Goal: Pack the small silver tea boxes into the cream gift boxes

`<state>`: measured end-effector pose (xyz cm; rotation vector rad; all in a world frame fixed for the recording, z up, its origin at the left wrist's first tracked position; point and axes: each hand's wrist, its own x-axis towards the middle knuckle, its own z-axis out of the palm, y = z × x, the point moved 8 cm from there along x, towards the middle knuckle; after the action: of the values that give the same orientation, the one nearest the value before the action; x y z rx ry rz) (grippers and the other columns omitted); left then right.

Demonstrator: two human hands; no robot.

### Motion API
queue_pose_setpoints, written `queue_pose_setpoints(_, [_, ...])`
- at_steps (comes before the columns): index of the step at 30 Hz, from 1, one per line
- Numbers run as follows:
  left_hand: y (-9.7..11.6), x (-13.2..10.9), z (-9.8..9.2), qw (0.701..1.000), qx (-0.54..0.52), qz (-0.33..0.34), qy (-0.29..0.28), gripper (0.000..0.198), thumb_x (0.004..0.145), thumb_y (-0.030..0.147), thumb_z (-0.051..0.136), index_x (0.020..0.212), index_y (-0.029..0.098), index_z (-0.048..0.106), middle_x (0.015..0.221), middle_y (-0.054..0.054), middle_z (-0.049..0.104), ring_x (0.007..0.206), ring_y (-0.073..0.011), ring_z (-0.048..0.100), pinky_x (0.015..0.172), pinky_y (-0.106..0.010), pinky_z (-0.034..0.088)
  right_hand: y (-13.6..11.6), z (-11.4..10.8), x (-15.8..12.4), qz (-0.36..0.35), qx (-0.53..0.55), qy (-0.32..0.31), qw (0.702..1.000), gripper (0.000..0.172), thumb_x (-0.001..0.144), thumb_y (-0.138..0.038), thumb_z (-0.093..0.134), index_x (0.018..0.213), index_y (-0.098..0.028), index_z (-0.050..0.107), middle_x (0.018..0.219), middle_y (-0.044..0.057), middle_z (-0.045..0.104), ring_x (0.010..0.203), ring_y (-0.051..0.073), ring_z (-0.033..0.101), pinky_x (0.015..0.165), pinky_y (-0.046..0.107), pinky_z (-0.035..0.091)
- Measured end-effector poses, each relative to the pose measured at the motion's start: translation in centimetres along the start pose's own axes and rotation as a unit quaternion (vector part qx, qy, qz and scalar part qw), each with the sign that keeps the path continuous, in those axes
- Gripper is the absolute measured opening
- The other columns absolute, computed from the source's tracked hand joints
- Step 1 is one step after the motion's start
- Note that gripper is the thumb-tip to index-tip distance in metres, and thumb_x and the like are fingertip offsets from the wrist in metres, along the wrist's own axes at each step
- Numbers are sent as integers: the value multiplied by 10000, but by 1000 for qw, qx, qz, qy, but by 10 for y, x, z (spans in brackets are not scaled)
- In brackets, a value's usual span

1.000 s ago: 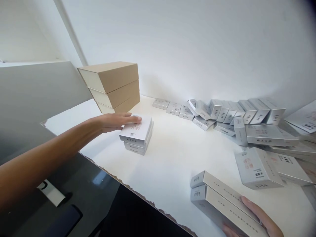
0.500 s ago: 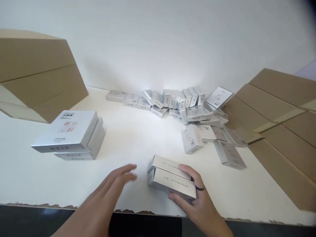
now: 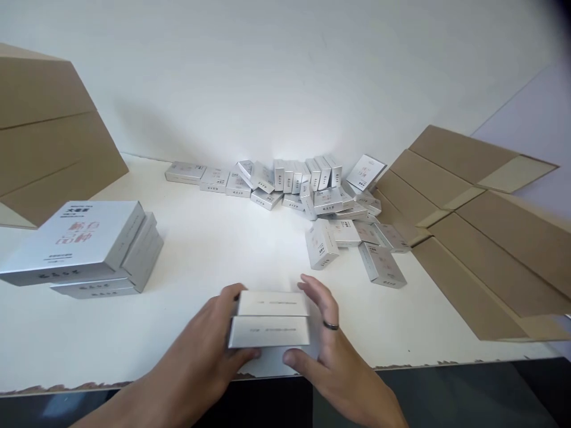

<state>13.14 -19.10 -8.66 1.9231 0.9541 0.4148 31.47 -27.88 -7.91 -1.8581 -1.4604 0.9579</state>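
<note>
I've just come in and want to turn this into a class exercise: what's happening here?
A person is handling two small silver-white boxes side by side at the table's near edge, narrow sides up. The left hand grips one end; the right hand curves open around the other, though its contact is unclear. A stack of similar boxes stands to the left, and many loose boxes lie jumbled toward the wall. Brown cardboard shows at both sides.
</note>
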Motion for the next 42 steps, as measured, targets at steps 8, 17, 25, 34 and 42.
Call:
queue_pose_setpoints(8, [-32,-40,-41,984,44,-41,165,721,715,569,659,1322,402,308,1371,-98,513,1269,-423,535,840,-585,602,24,-96,55,-7,-41,316,948,807,737,-604,733,1325,-238,318,1352,174,504,1114,309,613,930,498,533])
queue_pose_setpoints(17, [-12,-26,-22,992,22,-40,121,580,770,553,701,1228,335,420,1079,-36,633,928,-275,659,721,-381,609,7,-55,55,-7,-110,185,976,143,887,-313,494,948,-248,606,913,32,691,899,240,668,884,431,514])
queue_pose_setpoints(25, [-8,-26,-23,986,71,3,147,545,757,424,767,1171,335,424,1072,-5,610,930,-242,632,732,-357,567,-24,-40,82,-96,-255,45,961,733,904,-471,594,1482,-310,174,1596,108,215,1426,311,351,1118,530,422])
queue_pose_setpoints(34, [-7,-30,-26,977,105,53,178,667,675,428,836,1142,308,375,972,6,626,807,-218,656,633,-322,566,-95,-6,171,-206,-391,-3,897,482,914,-306,544,1373,-207,437,1305,134,544,1228,349,501,928,524,534])
queue_pose_setpoints(42, [-6,-33,-27,980,79,38,176,649,664,392,841,1132,320,397,981,18,623,834,-215,652,655,-327,560,-74,-21,86,-228,-364,-25,903,462,1018,-528,383,1407,-293,468,1528,37,439,1408,269,393,1160,509,373])
